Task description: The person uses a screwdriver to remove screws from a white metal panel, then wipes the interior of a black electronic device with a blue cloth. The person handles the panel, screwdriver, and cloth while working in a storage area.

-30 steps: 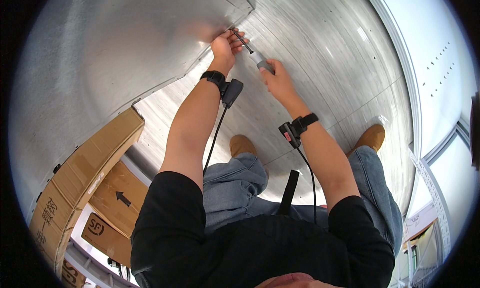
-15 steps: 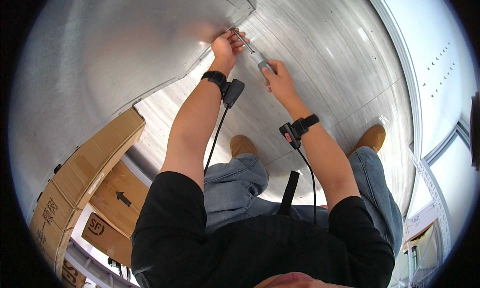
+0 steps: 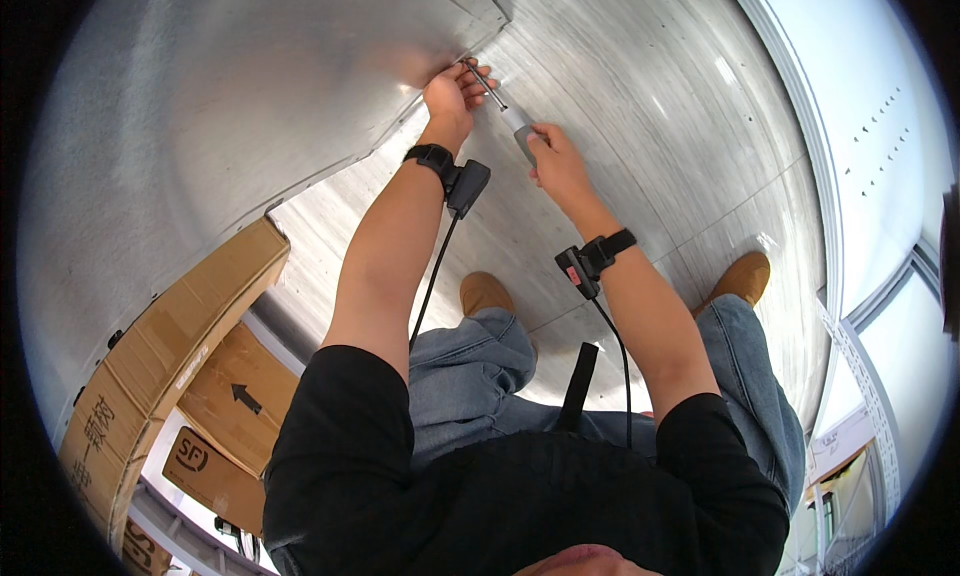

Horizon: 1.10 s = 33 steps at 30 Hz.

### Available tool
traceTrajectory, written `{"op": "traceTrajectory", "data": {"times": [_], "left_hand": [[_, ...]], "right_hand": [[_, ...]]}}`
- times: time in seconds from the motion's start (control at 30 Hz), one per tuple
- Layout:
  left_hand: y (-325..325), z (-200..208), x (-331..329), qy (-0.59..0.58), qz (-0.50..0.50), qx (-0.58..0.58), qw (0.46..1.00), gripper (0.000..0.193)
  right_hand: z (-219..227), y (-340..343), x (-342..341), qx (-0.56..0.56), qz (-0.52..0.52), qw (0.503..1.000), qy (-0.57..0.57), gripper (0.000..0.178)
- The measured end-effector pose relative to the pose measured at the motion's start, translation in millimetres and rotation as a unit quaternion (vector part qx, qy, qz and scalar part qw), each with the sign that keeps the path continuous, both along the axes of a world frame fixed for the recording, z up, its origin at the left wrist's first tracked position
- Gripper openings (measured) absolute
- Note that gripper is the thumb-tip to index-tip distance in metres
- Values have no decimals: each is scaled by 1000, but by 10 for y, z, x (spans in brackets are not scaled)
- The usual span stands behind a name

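My right hand [image 3: 560,164] is closed around the grey handle of a screwdriver [image 3: 522,136]. Its thin metal shaft [image 3: 487,87] slants up and left to the lower edge of a large metal panel [image 3: 270,86]. At the shaft's tip, my left hand [image 3: 452,94] has its thumb and index finger pinched together, and the other fingers fan out behind the shaft. Whether those fingertips grip the tip itself or a small part is too small to tell. The tip's contact with the panel edge is hidden by the fingers.
Cardboard boxes [image 3: 225,376] stand at the lower left against the panel. My brown shoes [image 3: 487,294] rest on the wood-look floor [image 3: 640,106]. A white panel with small holes [image 3: 870,106] rises on the right. Black cables [image 3: 437,266] hang from the wrist straps.
My right hand has turned slightly on the screwdriver handle, its wrist shifting a touch left. The left hand keeps its place at the panel edge.
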<state>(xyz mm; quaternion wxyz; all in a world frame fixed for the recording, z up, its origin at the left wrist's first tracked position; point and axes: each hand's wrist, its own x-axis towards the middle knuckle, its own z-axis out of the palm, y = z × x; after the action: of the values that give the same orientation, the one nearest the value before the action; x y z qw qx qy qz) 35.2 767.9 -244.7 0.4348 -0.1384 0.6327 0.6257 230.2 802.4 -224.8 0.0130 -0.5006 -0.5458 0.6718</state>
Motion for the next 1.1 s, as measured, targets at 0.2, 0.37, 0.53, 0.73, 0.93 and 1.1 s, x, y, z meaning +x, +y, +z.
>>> {"op": "traceTrajectory", "data": {"times": [0.2,0.37,0.53,0.73,0.93,1.1], "left_hand": [[-15,39,13,-1,3,-3,1000,29],[-16,41,22,-2,5,0,1000,29],[-5,41,14,-4,8,1,1000,28],[7,42,14,-2,10,-15,1000,28],[6,6,9,-1,7,0,1000,28],[17,25,15,-3,12,-6,1000,28]], "right_hand": [[-42,-4,54,145,105,984,2,51],[86,38,13,48,44,998,-1,49],[-98,4,42,13,15,1000,19,55],[-25,-26,45,102,63,993,20,53],[-132,5,52,-33,9,999,5,45],[20,-29,54,-8,87,996,-4,47]]}}
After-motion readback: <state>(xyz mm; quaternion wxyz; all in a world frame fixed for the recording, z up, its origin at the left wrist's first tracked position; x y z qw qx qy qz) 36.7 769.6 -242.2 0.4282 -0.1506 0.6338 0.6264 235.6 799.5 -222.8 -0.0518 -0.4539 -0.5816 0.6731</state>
